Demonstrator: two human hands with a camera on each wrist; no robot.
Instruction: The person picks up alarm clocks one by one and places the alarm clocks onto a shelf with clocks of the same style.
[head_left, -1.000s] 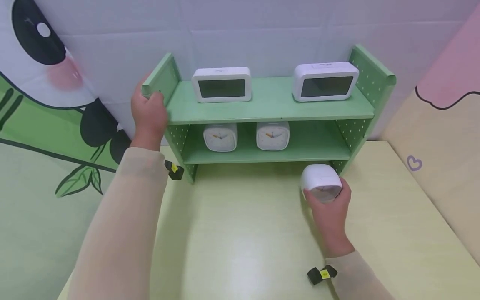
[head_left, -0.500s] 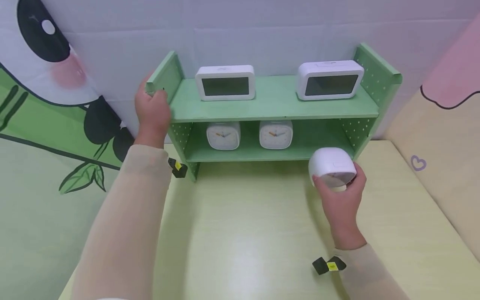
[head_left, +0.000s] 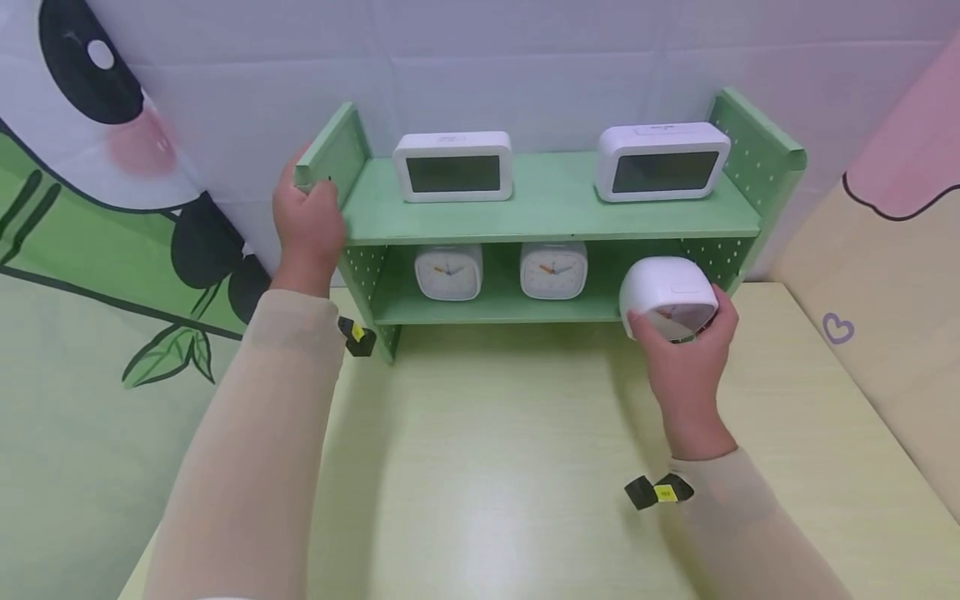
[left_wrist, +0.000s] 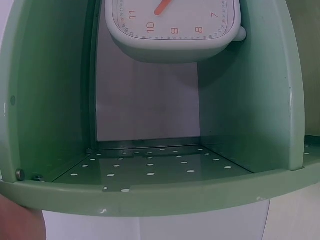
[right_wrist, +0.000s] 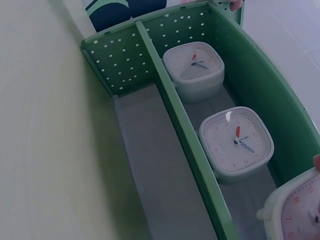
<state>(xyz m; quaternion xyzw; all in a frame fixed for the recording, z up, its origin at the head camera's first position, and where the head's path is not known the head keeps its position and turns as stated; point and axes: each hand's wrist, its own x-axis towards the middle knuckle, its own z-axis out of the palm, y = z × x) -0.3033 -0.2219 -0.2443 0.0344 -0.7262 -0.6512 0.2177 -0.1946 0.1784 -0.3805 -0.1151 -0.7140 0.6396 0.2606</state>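
My left hand point(head_left: 307, 225) grips the upper left side panel of a green two-tier shelf point(head_left: 547, 218); a bit of that hand shows at the lower left corner of the left wrist view. In my right hand point(head_left: 686, 367) is a white alarm clock point(head_left: 666, 287), pinched by its sides between thumb and fingers. It overlaps the right end of the lower tier in the head view, its dial tilted down. Two matching alarm clocks, a left one point(head_left: 448, 273) and a middle one point(head_left: 553, 270), stand on that tier. The right wrist view shows the held clock point(right_wrist: 295, 210) partly, at the lower right corner.
Two white digital clocks, one left point(head_left: 453, 167) and one right point(head_left: 663, 162), stand on the upper tier. The shelf rests on a pale wooden table point(head_left: 480, 450) against a cloth-covered wall. Its right side panel point(head_left: 757, 158) is perforated.
The right hand has raised the alarm clock from near the tabletop, up and slightly right, to the lower tier's height. The left hand keeps its grip on the panel. The view has shifted slightly.
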